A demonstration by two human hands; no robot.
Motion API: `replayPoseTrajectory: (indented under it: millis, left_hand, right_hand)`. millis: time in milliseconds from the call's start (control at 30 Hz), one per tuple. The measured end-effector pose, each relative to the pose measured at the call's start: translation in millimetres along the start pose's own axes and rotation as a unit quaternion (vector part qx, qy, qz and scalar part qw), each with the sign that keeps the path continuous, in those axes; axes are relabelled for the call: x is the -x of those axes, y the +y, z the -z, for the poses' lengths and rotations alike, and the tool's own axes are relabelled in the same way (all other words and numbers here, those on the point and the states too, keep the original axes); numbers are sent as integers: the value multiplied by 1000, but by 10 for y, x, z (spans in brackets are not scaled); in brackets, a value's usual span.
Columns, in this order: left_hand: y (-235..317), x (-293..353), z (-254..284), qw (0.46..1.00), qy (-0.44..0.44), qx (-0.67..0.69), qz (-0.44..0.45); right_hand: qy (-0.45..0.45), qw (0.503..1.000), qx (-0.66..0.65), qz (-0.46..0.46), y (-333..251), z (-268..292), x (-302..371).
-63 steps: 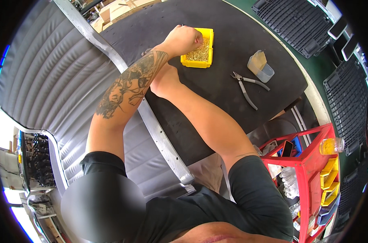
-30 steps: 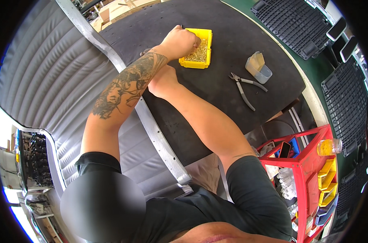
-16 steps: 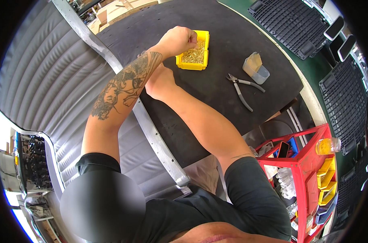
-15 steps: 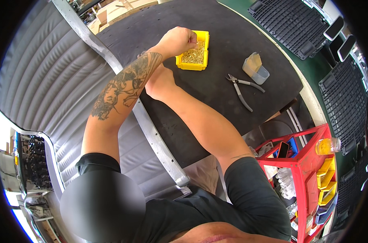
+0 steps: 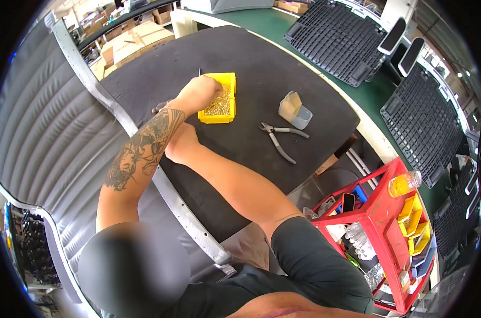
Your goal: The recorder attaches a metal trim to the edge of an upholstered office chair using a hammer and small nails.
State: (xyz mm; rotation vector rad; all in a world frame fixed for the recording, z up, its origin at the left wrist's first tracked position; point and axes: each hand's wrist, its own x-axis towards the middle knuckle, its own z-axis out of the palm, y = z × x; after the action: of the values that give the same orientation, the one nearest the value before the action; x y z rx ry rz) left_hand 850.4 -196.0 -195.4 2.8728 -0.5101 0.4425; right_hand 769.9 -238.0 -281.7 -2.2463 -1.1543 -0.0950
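My left hand (image 5: 200, 93), at the end of a tattooed forearm, reaches into a yellow bin (image 5: 217, 120) of small brass-coloured pieces (image 5: 219, 107). Its fingertips are closed together down in the bin, and what they pinch is hidden. Below the left forearm, my right hand (image 5: 182, 144) is curled like a fist beside the holed metal strip (image 5: 182, 204) of a grey padded panel (image 5: 81, 127). The forearm covers part of its fingers, so what it grips cannot be made out. A dark rounded end (image 5: 160, 107) of some object sticks out beyond the left wrist.
Pliers (image 5: 277, 139) with grey handles lie spread on the dark tabletop (image 5: 240, 175), next to a small clear container (image 5: 297, 114). A red rack (image 5: 381, 212) with yellow bins and a jar (image 5: 404, 183) stands at right. Black grid panels (image 5: 338, 40) rest on a green surface beyond.
The whole view has shifted, so the table and bin appear lower and further left. My left hand is still in the bin, and my right hand stays under the left forearm.
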Motion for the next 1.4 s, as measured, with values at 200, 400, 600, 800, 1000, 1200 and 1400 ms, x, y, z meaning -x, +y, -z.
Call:
replayPoseTrajectory:
  millis: [200,400,600,800,1000,1200,1400]
  left_hand:
    - [132,141,177,1000,-9,17,14]
    - [-120,826,587,987,140,53,-61]
    - [-373,2206,1069,964,119,165,173]
    - [-774,2871,793,914,154,270,260]
    - [-864,2765,573,925,139,247,251]
    - [-934,2784,457,958,194,122,175]
    - [-932,2723,395,956,166,125,207]
  right_hand:
    - [39,998,35,25,-61,87,88]
    - [43,989,127,57,-47,24,27]
    - [24,990,131,45,-27,236,37]
    - [71,992,101,39,-85,-13,3]
    - [83,990,104,38,-21,-107,-14]
    - [94,988,112,53,-30,-114,-55]
    - [92,987,123,50,-18,-117,-58]
